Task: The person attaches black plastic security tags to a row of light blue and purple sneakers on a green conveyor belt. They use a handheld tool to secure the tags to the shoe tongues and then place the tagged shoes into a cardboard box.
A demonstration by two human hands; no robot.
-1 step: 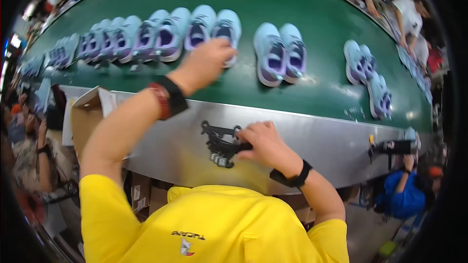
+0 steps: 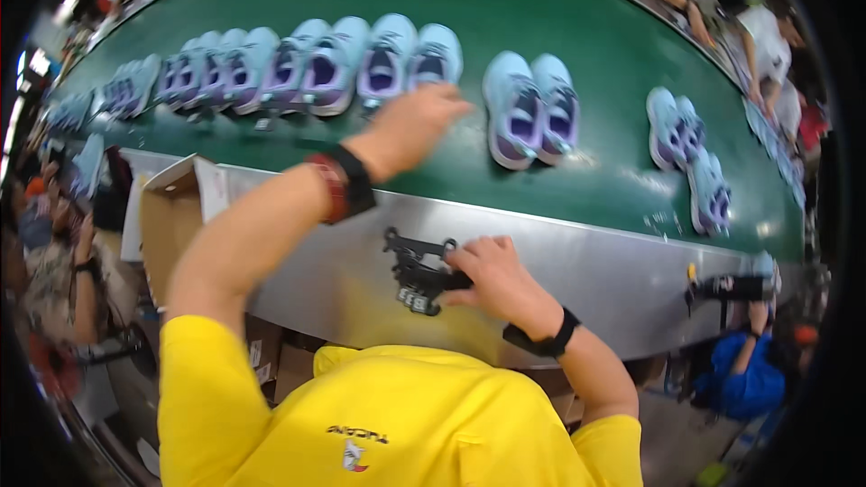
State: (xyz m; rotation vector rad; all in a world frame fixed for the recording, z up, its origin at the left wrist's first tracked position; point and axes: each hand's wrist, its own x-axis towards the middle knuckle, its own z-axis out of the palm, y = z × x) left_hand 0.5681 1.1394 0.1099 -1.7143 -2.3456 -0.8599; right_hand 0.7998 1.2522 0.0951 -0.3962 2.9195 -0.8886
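Observation:
My left hand [image 2: 417, 129] is over the heel of a light-blue and lilac sneaker [image 2: 437, 56], hiding its lower part. The fingers look loosely stretched out to the right, past the shoe's edge; whether they touch it is hidden. That sneaker stands beside its mate [image 2: 386, 56], toes pointing away from me. On the metal ledge, my right hand [image 2: 501, 281] is closed on the right end of a black plastic frame-like piece [image 2: 419, 266] with knobbed corners and a white-marked tag. To the right of my left hand stands a separate pair of matching sneakers [image 2: 530, 110].
Several more sneaker pairs [image 2: 239, 68] line the green belt [image 2: 613, 27] to the left. Others [image 2: 675, 126] stand at the right. An open cardboard box [image 2: 176, 225] sits left on the metal ledge [image 2: 577, 252]. A black handheld device [image 2: 735, 289] is far right, near a blue-shirted person [image 2: 753, 356].
My left hand has moved slightly right across the sneaker's heel, its fingers now reaching beyond the shoe. The view has shifted a little. My right hand stays on the black plastic piece.

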